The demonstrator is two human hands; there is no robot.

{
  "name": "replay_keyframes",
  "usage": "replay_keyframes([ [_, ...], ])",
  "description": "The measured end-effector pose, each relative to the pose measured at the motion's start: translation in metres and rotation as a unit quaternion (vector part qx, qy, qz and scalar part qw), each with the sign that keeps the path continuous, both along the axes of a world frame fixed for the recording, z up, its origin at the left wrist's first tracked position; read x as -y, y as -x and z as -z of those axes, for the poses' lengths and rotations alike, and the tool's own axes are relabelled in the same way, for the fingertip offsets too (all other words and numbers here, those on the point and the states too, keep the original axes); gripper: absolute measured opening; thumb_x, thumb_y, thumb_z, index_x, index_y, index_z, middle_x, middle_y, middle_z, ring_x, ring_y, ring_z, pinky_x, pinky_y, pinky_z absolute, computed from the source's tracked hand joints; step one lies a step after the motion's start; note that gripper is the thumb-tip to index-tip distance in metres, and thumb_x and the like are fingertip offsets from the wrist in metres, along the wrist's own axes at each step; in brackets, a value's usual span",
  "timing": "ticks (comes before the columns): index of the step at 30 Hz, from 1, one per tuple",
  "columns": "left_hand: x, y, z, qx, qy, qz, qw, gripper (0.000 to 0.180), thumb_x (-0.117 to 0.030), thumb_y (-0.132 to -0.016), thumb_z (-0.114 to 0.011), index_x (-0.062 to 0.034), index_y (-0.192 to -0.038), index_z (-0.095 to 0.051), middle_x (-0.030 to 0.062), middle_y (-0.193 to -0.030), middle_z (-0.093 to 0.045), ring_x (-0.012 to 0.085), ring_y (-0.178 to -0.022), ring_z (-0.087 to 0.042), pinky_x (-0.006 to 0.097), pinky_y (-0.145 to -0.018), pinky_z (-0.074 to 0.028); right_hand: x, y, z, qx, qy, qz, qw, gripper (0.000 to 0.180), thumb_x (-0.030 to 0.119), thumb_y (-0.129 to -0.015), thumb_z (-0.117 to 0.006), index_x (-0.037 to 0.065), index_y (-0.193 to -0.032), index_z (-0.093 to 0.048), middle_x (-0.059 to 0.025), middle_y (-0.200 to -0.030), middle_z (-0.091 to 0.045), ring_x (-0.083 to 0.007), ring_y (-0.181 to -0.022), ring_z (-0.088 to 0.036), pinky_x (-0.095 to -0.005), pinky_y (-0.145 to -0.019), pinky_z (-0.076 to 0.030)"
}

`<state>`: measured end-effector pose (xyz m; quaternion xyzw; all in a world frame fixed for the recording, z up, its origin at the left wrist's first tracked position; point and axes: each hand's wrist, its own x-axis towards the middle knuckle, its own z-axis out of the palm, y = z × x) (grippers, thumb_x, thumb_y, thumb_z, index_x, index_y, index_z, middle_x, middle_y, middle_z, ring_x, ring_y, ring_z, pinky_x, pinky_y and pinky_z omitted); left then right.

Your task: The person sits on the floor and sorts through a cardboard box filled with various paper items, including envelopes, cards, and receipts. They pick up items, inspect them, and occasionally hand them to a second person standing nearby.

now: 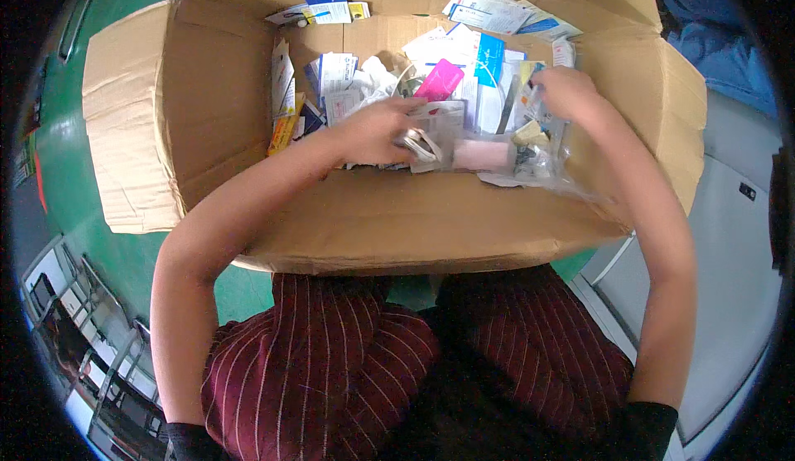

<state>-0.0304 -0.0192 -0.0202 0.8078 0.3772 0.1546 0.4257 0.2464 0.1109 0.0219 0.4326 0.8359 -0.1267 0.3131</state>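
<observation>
Both my arms reach into a large open cardboard box [397, 221] of mixed small packs and papers. My left hand [377, 134] is closed at the middle of the heap, its fingers around a white rounded object [421, 144] whose kind I cannot make out. Just beyond it lies a bright pink flat piece [440, 80]. On the right, my right hand [567, 94] pinches the upper part of a clear plastic bag [538, 159]; its fingertips are partly hidden. A pale pink roll-shaped item [483, 155] sits by the bag, between my hands.
White and blue packets [338, 72] fill the left of the box, with a yellow-orange box [283, 134] beside them. Leaflets [489, 9] rest at the far wall. Flaps stick out at the sides. A grey cabinet [729, 204] stands at right, metal-framed chairs [91, 328] at left.
</observation>
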Motion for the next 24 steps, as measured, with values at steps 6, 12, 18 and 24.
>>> replay_keyframes([
  [6,-0.001,-0.005,-0.007,-0.016,0.071,0.003,0.997,0.032,-0.013,-0.060,-0.065,-0.0051,-0.090,-0.058,0.0220,-0.119,-0.038,0.0349,-0.107,-0.040,0.037,-0.090,-0.034,-0.005,-0.004,-0.025,0.034,0.007,0.024,0.999,0.017,0.016,-0.074,-0.050,0.005,-0.072,-0.062,-0.0157,-0.077,-0.059,-0.0295,-0.073,-0.058,-0.0401,-0.066,-0.046],
  [12,-0.002,-0.007,-0.010,-0.020,0.050,0.011,0.999,0.033,-0.013,-0.059,-0.066,-0.0040,-0.090,-0.058,0.0214,-0.117,-0.039,0.0348,-0.107,-0.041,0.037,-0.090,-0.035,-0.008,-0.009,0.001,0.111,-0.131,-0.075,0.982,0.021,0.023,-0.076,-0.049,0.006,-0.076,-0.062,-0.0166,-0.074,-0.059,-0.0311,-0.070,-0.058,-0.0398,-0.064,-0.046],
  [18,-0.003,-0.008,-0.009,-0.024,0.061,0.010,0.998,0.032,-0.013,-0.060,-0.066,-0.0042,-0.090,-0.058,0.0218,-0.117,-0.040,0.0351,-0.107,-0.041,0.036,-0.090,-0.035,-0.031,0.003,0.054,-0.306,-0.066,0.053,0.948,0.020,0.017,-0.077,-0.047,0.007,-0.091,-0.057,-0.0162,-0.081,-0.059,-0.0324,-0.078,-0.056,-0.0401,-0.066,-0.044],
  [24,-0.002,-0.006,-0.015,-0.022,0.074,0.005,0.997,0.032,-0.013,-0.060,-0.066,-0.0043,-0.089,-0.058,0.0217,-0.118,-0.040,0.0349,-0.107,-0.041,0.037,-0.089,-0.035,-0.053,0.008,0.079,-0.213,0.002,0.044,0.976,0.024,0.020,-0.068,-0.059,0.006,-0.088,-0.057,-0.0149,-0.081,-0.059,-0.0313,-0.076,-0.056,-0.0394,-0.066,-0.044],
])
